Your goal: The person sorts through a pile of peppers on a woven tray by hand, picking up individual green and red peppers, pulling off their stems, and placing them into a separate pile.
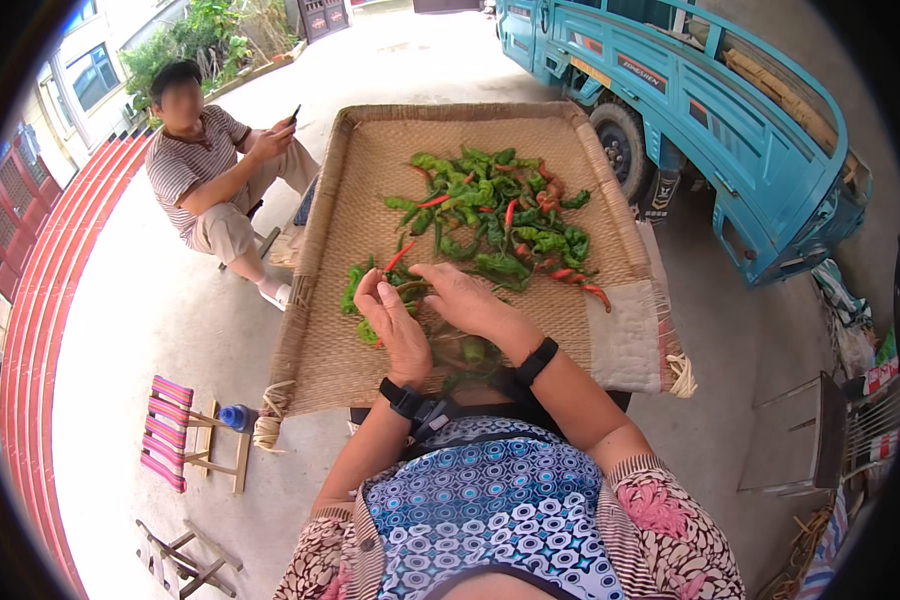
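Observation:
A woven tray (330, 337) with a raised rim lies before me. My left hand (396, 326) is over its near part, thumb and fingers pinched at the lower end of a slim red chili pepper (400, 256). Close beside it, my right hand (469, 300) bends inward over a small group of green peppers (351, 291); its fingertips are partly hidden, and whether they grip anything is unclear. A larger heap of green and red peppers (487, 210) spreads across the tray's middle. Below my wrists, near the front edge, more green peppers (474, 351) look blurred.
A seated person (202, 165) holds a phone (293, 116) at the left. Beyond the tray's right side stands a blue cargo tricycle (720, 120). Folding stools (169, 435) and a blue-lidded container (234, 417) are at lower left; a metal-framed chair (825, 431) is at right.

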Action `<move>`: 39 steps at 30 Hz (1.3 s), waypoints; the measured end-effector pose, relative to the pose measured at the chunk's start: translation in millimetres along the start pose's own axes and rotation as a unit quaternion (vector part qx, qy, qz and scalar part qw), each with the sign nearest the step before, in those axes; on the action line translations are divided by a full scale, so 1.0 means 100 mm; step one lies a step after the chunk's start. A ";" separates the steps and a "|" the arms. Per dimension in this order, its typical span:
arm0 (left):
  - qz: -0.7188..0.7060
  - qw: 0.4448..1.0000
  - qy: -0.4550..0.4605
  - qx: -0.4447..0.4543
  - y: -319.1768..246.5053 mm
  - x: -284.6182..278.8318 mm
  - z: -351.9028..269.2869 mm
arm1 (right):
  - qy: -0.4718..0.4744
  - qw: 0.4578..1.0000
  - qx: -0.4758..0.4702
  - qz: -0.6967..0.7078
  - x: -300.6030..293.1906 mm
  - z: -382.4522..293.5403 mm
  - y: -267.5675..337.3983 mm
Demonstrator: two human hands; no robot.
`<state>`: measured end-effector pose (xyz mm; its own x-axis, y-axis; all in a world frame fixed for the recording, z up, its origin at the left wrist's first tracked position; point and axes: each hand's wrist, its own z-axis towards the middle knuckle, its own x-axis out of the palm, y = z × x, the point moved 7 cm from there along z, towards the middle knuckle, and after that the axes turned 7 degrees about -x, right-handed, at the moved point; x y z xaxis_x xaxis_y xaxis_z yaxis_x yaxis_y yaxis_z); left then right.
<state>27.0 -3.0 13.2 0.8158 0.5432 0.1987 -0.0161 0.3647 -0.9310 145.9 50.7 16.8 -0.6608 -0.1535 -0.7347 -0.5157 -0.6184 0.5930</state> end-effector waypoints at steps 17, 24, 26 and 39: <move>0.104 0.993 -0.003 0.047 0.05 0.01 0.01 | 0.058 0.996 0.043 0.059 -0.06 -0.05 -0.16; 0.111 0.992 0.004 0.058 0.08 0.00 0.02 | 0.058 0.994 0.096 0.015 0.10 -0.03 -0.15; 0.110 0.992 -0.007 0.065 -0.01 0.01 0.03 | 0.033 0.994 0.093 0.045 -0.03 -0.05 -0.19; 0.137 0.989 -0.040 0.044 0.06 -0.10 0.10 | 0.073 0.992 0.030 -0.102 0.16 -0.12 -0.12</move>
<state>12.7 0.9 8.7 0.7257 0.6873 -0.0309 -0.2841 0.2585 -0.9233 147.8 46.8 -6.3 -0.4558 -0.1435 -0.8784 -0.6639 -0.6025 0.4430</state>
